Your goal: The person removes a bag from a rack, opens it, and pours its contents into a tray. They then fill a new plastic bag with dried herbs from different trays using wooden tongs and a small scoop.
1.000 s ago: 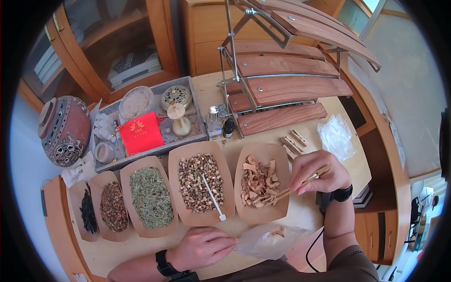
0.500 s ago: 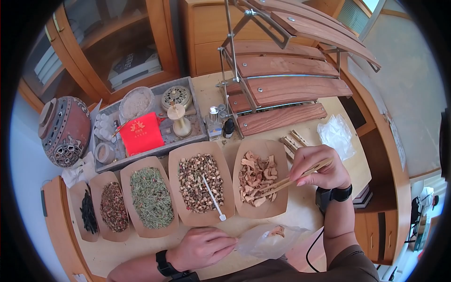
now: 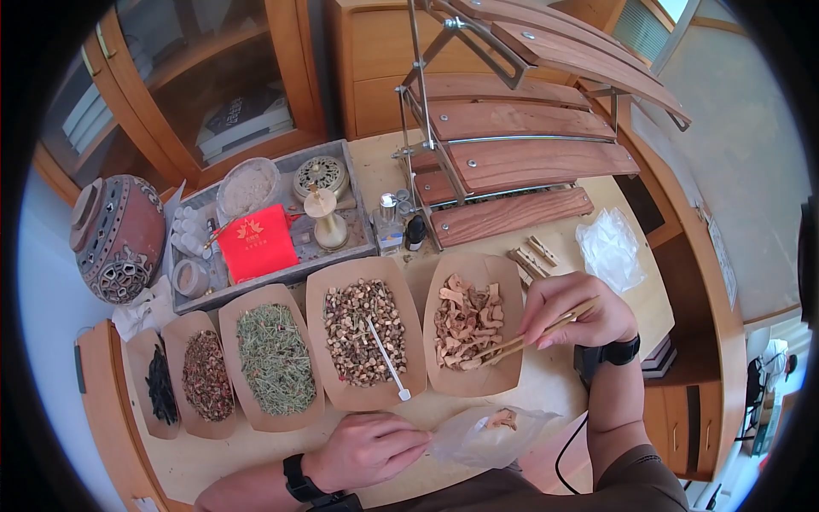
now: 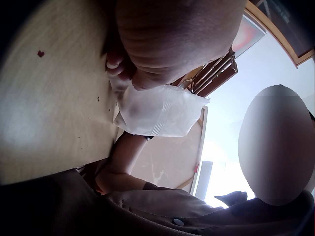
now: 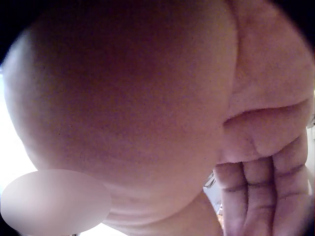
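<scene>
My right hand [image 3: 573, 309] holds a pair of wooden tweezers [image 3: 510, 348], tips down among the pale brown dried slices [image 3: 465, 311] in the rightmost paper tray [image 3: 490, 386]. In the right wrist view, palm and fingers [image 5: 261, 196] fill the picture and the tweezers are hidden. Lower down, my left hand [image 3: 367, 448] pinches the edge of a translucent plastic bag [image 3: 465, 448] near the table's front edge. A dried slice [image 3: 502, 419] shows at the bag. From the left wrist, the bag [image 4: 157, 113] hangs by the fingertips.
To the left stand paper trays of chopped roots [image 3: 354, 324] with a small white scoop [image 3: 388, 363], green herb [image 3: 275, 358], reddish buds [image 3: 207, 375] and dark strips [image 3: 158, 388]. Behind are a grey tray [image 3: 294, 275], a slatted wooden rack [image 3: 529, 162], clothespins [image 3: 542, 250] and crumpled plastic [image 3: 610, 252].
The tweezers have shifted within the slices, their tips now a little left of where they were a second ago. That tray has shifted slightly up. My left hand and the bag stay put.
</scene>
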{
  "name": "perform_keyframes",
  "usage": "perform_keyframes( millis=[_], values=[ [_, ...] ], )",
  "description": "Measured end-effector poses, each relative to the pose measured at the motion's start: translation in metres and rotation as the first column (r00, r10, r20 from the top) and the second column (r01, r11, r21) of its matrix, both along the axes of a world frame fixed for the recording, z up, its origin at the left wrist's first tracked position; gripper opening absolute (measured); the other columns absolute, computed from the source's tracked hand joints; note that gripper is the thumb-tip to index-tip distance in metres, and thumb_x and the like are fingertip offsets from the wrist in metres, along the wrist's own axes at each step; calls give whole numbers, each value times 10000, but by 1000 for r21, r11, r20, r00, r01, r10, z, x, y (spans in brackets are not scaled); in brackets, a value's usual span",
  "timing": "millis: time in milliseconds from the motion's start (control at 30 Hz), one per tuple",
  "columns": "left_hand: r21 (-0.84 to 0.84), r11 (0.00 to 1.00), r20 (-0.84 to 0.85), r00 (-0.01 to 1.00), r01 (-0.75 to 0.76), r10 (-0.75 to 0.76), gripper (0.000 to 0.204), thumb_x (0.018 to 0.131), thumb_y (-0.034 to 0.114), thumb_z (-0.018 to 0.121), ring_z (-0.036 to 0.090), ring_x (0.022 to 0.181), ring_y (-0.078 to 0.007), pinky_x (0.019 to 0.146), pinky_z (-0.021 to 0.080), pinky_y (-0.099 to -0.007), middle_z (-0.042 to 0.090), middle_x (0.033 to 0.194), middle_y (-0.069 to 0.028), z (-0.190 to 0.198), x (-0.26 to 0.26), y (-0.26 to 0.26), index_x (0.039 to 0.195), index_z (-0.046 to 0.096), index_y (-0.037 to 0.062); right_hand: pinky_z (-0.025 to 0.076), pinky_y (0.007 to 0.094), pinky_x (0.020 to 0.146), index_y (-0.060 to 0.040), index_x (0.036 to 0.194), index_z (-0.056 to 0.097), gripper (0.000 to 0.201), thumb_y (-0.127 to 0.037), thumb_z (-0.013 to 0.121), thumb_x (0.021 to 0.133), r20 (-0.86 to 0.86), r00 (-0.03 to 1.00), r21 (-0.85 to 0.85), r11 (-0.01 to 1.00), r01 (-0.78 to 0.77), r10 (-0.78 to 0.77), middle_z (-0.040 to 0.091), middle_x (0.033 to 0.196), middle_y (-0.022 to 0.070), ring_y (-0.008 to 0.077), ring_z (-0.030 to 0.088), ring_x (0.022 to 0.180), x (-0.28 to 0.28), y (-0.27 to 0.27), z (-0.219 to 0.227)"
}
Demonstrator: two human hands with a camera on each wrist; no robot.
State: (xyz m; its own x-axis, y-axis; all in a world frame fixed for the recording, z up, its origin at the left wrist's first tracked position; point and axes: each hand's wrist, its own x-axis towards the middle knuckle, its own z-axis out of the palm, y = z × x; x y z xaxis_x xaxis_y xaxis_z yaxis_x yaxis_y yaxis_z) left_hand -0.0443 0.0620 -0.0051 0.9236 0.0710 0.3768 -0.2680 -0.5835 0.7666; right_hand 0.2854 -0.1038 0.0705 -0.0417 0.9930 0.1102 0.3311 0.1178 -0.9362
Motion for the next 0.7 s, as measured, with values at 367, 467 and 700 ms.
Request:
perform_keyframes(
  millis=[367, 467, 700],
  values=[
    [1, 1000, 6, 1000, -3, 3, 161, 801, 66, 840, 715, 685, -228, 623, 585, -336, 745, 837, -72, 0, 0, 0, 949, 784, 37, 500, 312, 684, -2, 940, 810, 151, -83, 868, 826, 35, 991, 73, 989, 126, -129, 750, 881, 101, 206, 680, 785, 2, -5, -4],
    [-12, 1000, 3, 1000, -1, 1, 160, 802, 65, 839, 716, 690, -227, 625, 585, -334, 746, 842, -74, 0, 1, 0, 949, 783, 37, 491, 309, 674, -8, 933, 812, 155, -82, 877, 815, 8, 984, 105, 979, 175, -176, 749, 881, 101, 203, 673, 772, 3, -7, -6],
    [-3, 1000, 0, 1000, 2, -2, 163, 802, 65, 838, 712, 688, -226, 622, 583, -334, 736, 828, -70, 0, 0, 0, 953, 784, 38, 506, 316, 710, -9, 930, 809, 146, -64, 874, 812, -68, 975, 145, 965, 219, -211, 748, 898, 108, 205, 679, 803, 4, -7, -9]
  ],
)
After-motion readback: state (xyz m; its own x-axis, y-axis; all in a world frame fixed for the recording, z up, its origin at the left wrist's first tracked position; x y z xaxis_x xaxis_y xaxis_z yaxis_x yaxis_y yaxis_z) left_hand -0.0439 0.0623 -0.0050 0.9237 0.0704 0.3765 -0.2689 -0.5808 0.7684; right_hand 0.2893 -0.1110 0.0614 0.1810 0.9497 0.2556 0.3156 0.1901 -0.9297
